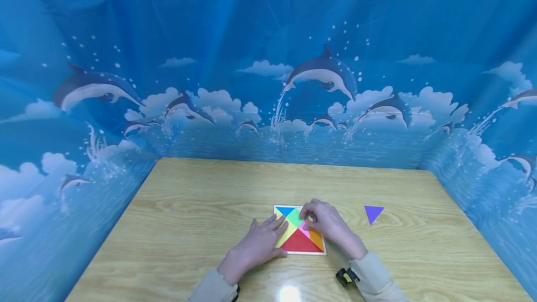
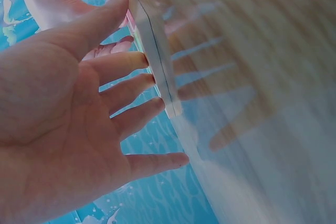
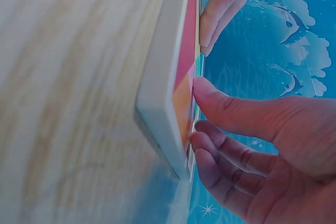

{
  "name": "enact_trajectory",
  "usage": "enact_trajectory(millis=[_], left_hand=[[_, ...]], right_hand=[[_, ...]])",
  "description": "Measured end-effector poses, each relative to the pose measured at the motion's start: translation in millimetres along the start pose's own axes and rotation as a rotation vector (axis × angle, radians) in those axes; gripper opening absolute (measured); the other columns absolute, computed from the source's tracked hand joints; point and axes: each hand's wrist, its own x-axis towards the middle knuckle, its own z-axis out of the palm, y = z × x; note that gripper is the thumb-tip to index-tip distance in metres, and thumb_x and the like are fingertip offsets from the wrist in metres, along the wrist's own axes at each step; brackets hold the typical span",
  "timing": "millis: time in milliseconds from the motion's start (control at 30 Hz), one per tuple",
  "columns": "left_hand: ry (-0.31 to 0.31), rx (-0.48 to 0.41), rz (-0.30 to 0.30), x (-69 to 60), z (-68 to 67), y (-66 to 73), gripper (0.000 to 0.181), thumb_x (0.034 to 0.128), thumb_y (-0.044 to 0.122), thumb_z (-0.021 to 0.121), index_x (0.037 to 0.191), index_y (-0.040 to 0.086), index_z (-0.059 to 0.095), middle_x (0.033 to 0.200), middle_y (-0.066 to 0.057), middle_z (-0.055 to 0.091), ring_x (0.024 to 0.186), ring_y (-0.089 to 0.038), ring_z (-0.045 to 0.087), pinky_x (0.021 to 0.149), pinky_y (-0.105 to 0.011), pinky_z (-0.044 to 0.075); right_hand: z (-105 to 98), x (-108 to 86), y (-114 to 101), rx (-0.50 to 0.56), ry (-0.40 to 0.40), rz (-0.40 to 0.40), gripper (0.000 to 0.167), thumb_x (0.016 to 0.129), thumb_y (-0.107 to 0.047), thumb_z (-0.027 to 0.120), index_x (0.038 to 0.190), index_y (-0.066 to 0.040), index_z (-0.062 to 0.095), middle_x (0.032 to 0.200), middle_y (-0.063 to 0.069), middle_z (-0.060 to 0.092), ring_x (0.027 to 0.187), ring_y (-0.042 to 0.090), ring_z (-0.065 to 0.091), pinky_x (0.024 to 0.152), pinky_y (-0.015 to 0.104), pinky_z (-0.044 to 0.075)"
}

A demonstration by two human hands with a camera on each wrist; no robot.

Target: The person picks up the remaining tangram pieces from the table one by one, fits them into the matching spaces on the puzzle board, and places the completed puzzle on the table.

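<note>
A tangram set of blue, green, yellow, red, orange and pink pieces lies flat in a white-rimmed tray [image 1: 303, 253] on the table. My left hand [image 1: 261, 241] rests at the tray's left side, fingers spread over the yellow piece [image 1: 289, 232]; the left wrist view shows its fingertips [image 2: 140, 59] along the tray edge. With bent fingers, my right hand [image 1: 329, 222] reaches over the upper right part. Its thumb and fingers close about the pink tangram piece [image 1: 304, 225], beside the green piece [image 1: 294, 217]. The tray's upper right corner is hidden under this hand.
A purple triangle [image 1: 373, 214] lies loose on the wooden table [image 1: 201, 204], right of the tray. A blue curtain [image 1: 235, 22] printed with dolphins stands behind the table and along both sides. A small black device [image 1: 346, 277] sits at the right wrist.
</note>
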Motion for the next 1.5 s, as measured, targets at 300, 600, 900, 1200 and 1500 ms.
enact_trajectory(millis=[300, 600, 900, 1200, 1500], left_hand=[[-0.010, -0.006, -0.010, 0.8, -0.3, -0.3, 0.074, 0.0923, 0.048, 0.069, 0.153, 0.013, 0.045, 0.164, -0.004, 0.033, 0.151, -0.029, 0.031, 0.114, -0.068, 0.031], [-0.015, -0.005, -0.010, 1.7, 0.9, -0.4, 0.074, 0.0928, 0.049, 0.068, 0.154, 0.014, 0.044, 0.164, -0.004, 0.033, 0.151, -0.028, 0.031, 0.114, -0.068, 0.030], [-0.008, 0.000, -0.007, -0.7, -0.8, 1.1, 0.074, 0.0928, 0.047, 0.068, 0.154, 0.013, 0.044, 0.164, -0.004, 0.033, 0.151, -0.028, 0.031, 0.115, -0.068, 0.030], [-0.009, 0.008, -0.010, -1.5, -1.9, 2.0, 0.074, 0.0928, 0.048, 0.068, 0.154, 0.013, 0.044, 0.164, -0.004, 0.034, 0.151, -0.028, 0.031, 0.115, -0.067, 0.030], [-0.014, 0.005, -0.018, -1.9, -1.8, 1.4, 0.074, 0.0930, 0.047, 0.068, 0.154, 0.013, 0.044, 0.164, -0.004, 0.034, 0.151, -0.028, 0.031, 0.115, -0.067, 0.030]], right_hand=[[-6.7, 2.1, 1.9, 0.002, 0.028, 0.028, 0.012, 0.086, -0.009, 0.080, 0.087, -0.019, 0.073, 0.082, -0.009, 0.065, 0.072, 0.008, 0.055, 0.066, 0.025, 0.050], [-21.3, -0.4, 10.7, -0.022, 0.102, 0.054, 0.006, 0.090, -0.012, 0.077, 0.089, -0.018, 0.074, 0.081, -0.011, 0.068, 0.068, 0.005, 0.054, 0.060, 0.022, 0.047], [-37.3, -13.8, 32.8, -0.054, 0.143, 0.025, 0.003, 0.091, -0.015, 0.076, 0.089, -0.014, 0.074, 0.081, -0.010, 0.069, 0.068, 0.005, 0.056, 0.060, 0.023, 0.047], [-65.5, -37.2, 71.8, -0.157, 0.170, 0.043, 0.013, 0.088, -0.003, 0.075, 0.099, -0.010, 0.075, 0.094, 0.002, 0.073, 0.077, 0.016, 0.066, 0.066, 0.035, 0.056], [-80.3, -55.8, 117.5, -0.296, 0.137, -0.012, 0.036, 0.076, 0.011, 0.077, 0.110, -0.001, 0.074, 0.100, 0.014, 0.071, 0.083, 0.031, 0.070, 0.074, 0.050, 0.059]])
